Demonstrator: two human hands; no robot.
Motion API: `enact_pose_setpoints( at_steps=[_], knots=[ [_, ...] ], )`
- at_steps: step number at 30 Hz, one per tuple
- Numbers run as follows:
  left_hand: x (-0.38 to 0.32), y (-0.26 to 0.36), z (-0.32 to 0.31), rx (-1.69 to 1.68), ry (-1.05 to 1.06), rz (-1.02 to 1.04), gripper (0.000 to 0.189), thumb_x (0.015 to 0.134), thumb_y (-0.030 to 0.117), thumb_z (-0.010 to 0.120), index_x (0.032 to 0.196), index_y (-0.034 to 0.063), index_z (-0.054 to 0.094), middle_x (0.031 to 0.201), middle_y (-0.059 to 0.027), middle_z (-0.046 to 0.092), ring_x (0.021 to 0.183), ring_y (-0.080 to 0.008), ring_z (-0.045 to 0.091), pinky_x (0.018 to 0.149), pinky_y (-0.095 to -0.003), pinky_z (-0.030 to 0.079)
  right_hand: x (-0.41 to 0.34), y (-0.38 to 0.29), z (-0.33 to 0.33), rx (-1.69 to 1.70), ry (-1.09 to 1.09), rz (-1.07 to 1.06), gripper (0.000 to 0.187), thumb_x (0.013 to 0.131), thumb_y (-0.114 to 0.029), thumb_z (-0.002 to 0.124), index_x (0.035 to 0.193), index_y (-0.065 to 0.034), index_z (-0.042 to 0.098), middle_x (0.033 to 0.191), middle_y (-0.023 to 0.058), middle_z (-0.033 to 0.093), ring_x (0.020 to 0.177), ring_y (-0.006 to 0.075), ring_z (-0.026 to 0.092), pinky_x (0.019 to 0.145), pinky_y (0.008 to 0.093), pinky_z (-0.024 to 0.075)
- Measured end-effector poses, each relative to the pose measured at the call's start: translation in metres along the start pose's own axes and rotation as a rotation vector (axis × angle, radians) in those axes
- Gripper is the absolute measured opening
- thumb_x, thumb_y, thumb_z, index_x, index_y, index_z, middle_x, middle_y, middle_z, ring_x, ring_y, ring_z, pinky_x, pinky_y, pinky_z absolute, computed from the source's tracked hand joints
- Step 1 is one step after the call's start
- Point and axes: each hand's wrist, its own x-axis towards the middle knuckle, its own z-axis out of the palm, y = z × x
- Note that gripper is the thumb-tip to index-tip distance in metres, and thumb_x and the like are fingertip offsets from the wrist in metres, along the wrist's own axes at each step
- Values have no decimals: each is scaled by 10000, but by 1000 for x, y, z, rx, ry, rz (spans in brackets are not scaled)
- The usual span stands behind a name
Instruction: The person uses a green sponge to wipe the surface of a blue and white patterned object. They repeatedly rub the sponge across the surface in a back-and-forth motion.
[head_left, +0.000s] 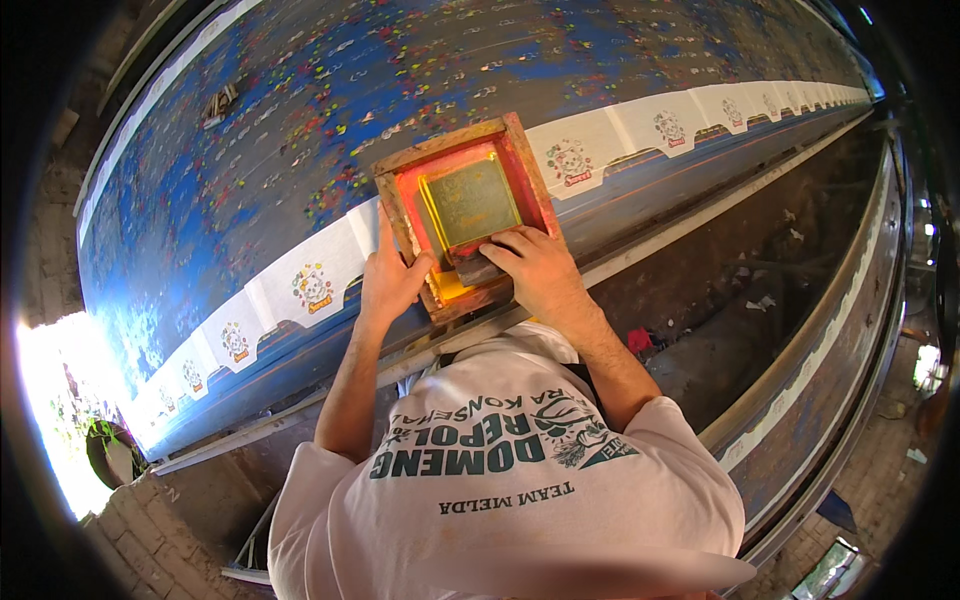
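Observation:
A wooden screen-printing frame lies tilted on the table's near edge, over the row of white fabric pieces. Inside its red-stained border is a mesh with a faint design and yellow ink along its sides. My left hand grips the frame's left side, thumb over the rim and a finger stretched along the outside. In my right hand is a squeegee with a dark, worn wooden handle, held at the near end of the mesh. The fabric under the frame is hidden.
White pieces with a cartoon print run along the table edge, right and left. The long table is blue-grey and ink-spotted; a small bundle sits on it. Behind me stands another long table. A metal rail borders the near edge.

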Motion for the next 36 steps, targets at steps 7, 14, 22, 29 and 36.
enact_pose_setpoints(
  at_steps=[7,14,22,29,36],
  knots=[
    [46,63,96,-9,-14,-2,1173,958,256,779,1822,7,26,971,-190,854,632,-293,793,606,-422,664,-22,113,-48,17,8,25,438,858,-11,736,1279,-119,792,1293,72,757,1235,307,711,1042,430,601],
    [66,88,148,-11,26,-34,1160,960,243,789,1834,39,54,920,-134,853,550,-235,746,521,-372,625,-40,171,-65,97,-38,26,447,879,20,707,1304,-92,788,1331,85,759,1262,325,702,1076,463,576],
    [68,82,158,-53,80,32,1076,1020,176,769,1857,133,94,832,-74,801,484,-138,644,431,-317,527,-38,184,-67,99,-36,-29,481,860,-4,729,1327,-114,774,1298,70,745,1230,314,698,1072,474,559],
    [69,75,158,-40,67,23,1089,1007,190,783,1854,116,103,845,-75,805,491,-148,644,441,-323,520,-43,185,-64,104,-35,-33,468,869,-21,720,1326,-113,766,1328,73,727,1253,324,691,1096,487,554],
    [70,77,159,-57,82,53,1130,972,265,812,1841,85,113,875,-149,838,589,-254,756,571,-393,610,-42,185,-66,78,15,-102,410,902,-50,709,1309,-91,749,1288,123,713,1233,347,682,1080,490,566]
  ],
)
